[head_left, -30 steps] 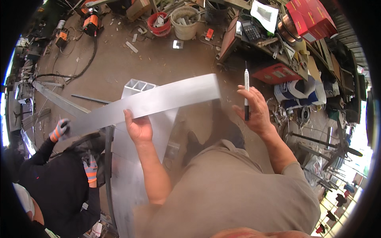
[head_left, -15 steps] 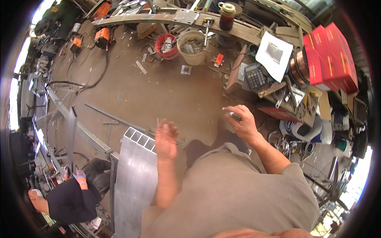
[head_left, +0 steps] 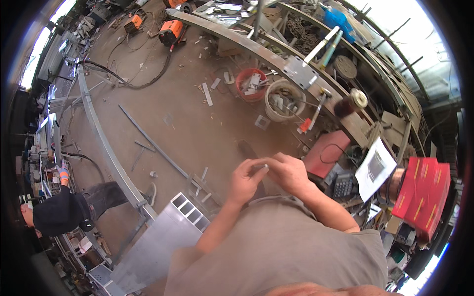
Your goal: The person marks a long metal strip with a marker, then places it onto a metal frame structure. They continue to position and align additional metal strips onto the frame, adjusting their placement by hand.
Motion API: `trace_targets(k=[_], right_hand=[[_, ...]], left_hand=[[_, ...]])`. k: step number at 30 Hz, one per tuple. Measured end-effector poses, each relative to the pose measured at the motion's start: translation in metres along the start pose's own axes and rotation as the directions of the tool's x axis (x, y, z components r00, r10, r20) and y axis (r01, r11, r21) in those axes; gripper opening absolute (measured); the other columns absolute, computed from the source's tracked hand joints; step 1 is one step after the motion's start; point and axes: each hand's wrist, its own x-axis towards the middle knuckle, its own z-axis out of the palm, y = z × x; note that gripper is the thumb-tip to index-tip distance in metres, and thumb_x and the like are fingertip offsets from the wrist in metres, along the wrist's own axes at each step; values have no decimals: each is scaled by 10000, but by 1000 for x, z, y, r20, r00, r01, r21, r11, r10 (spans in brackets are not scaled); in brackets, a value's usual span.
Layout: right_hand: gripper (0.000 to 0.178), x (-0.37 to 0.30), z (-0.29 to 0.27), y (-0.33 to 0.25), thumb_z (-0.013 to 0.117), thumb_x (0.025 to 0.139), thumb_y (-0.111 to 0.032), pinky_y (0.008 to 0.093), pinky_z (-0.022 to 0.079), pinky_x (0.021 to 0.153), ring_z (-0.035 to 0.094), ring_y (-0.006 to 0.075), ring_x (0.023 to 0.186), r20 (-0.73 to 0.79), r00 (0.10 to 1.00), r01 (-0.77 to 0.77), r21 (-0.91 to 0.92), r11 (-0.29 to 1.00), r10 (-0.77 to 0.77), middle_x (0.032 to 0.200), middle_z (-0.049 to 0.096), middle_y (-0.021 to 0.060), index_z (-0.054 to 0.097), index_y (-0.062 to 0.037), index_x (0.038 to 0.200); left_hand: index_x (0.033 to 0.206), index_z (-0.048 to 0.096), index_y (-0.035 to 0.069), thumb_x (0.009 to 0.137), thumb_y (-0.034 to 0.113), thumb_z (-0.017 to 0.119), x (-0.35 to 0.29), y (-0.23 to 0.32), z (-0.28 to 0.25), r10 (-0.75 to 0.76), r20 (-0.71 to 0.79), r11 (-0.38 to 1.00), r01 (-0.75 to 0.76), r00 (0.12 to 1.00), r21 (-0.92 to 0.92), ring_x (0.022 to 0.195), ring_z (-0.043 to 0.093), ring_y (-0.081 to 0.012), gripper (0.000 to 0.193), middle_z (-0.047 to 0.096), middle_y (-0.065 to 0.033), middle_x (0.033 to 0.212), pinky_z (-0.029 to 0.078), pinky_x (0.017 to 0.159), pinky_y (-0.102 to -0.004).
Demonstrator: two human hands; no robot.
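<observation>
Pinched between both hands, a small pale marker (head_left: 260, 168) is held before the chest; left hand (head_left: 243, 180) and right hand (head_left: 288, 172) touch. Red boxes (head_left: 421, 197) are stacked at the bench's right end, beside a white printed sheet (head_left: 375, 169).

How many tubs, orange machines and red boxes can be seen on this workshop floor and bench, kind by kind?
Round tubs holding scraps: 2, one red tub and one cream tub
Orange machines on the floor: 2, the larger and the smaller
Red boxes stacked on the bench: 2, near and far
Total: 6
</observation>
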Motion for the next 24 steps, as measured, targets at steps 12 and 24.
trace_targets(k=[12,24], right_hand=[[454,340,12,21,794,819,-147,435,576,892,670,308,1059,6,993,118,127,985,-119,1207,704,77,694,-118,1261],[275,619,50,131,748,932,-185,468,531,921,669,370,1062,-137,943,-213,449,868,302,1083,714,156,723,-55,1173]], left_hand=[[1138,771,50,932,82,816,269,89,-197,193,-134,955,-154,972,254,814,623,-116,213,687,-24,994,504,707,-277],[1437,623,63,896,181,848,635,102,-338,23,35,876,-37,999,481,941,676,-163,598,719,-92,1148,565,882,-306]])
